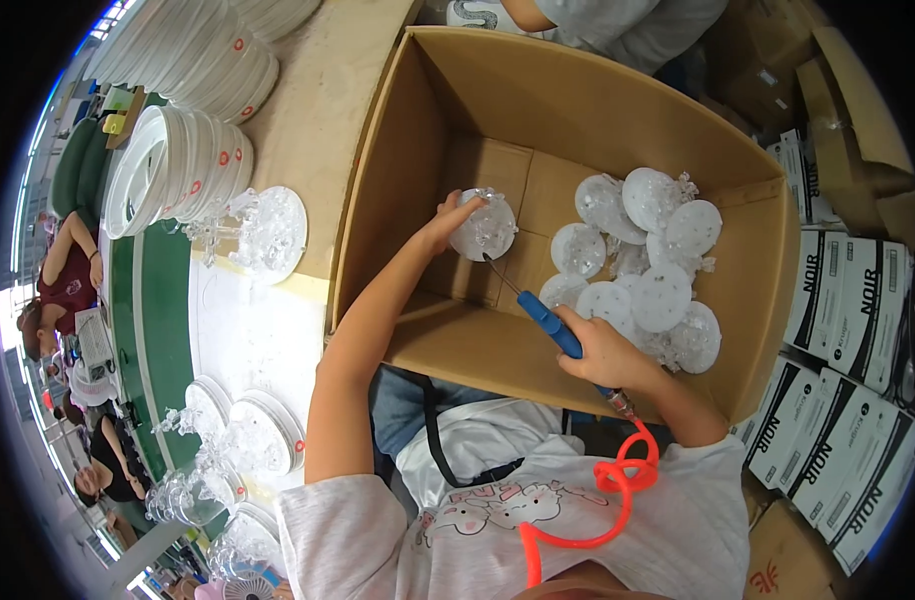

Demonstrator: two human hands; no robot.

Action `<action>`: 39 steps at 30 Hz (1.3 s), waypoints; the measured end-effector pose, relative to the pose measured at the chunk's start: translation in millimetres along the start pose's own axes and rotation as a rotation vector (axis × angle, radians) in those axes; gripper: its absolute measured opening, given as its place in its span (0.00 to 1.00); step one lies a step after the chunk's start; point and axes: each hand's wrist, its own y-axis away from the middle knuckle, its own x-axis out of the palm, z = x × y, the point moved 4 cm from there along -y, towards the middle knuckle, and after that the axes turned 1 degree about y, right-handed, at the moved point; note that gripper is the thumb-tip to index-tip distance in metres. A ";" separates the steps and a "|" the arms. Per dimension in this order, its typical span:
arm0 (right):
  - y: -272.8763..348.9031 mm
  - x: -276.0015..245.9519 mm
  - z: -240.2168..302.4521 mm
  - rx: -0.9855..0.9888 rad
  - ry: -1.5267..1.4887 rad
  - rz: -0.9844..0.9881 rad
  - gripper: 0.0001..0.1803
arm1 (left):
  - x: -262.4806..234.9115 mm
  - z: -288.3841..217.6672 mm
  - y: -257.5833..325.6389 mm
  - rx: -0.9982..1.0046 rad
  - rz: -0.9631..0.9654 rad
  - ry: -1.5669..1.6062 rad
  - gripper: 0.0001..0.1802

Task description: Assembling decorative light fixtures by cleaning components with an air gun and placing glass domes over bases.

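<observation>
Over the inside of an open cardboard box (458, 70), my left hand (448, 222) grips a round frosted plastic disc (488, 230) with clear plastic pieces on it. My right hand (610, 355) is closed around a blue air blow gun (550, 322). The gun's thin dark nozzle points up and left, its tip at the lower edge of the disc. An orange-red hose (626, 485) runs from the back of the gun down across my shirt. Several similar discs (665, 297) lie heaped at the right side of the box.
At the left, a table (303, 110) carries stacks of white rings (203, 165) and more discs with clear parts (273, 235). White printed cartons (848, 300) stand stacked on the right. Another person's arm (528, 12) shows beyond the box. People sit farther off at the left.
</observation>
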 end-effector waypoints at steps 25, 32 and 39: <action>5.0 0.8 -2.0 -0.031 -0.010 0.028 0.20 | -2.5 -1.3 -3.2 0.051 -0.086 -0.034 0.61; 1.6 0.2 -11.2 -0.017 -0.184 0.053 0.19 | 6.0 -4.3 9.1 0.058 -0.055 -0.033 0.61; 6.4 -1.3 -3.3 -0.006 -0.468 0.116 0.24 | 9.0 -5.8 10.7 0.043 -0.026 -0.034 0.62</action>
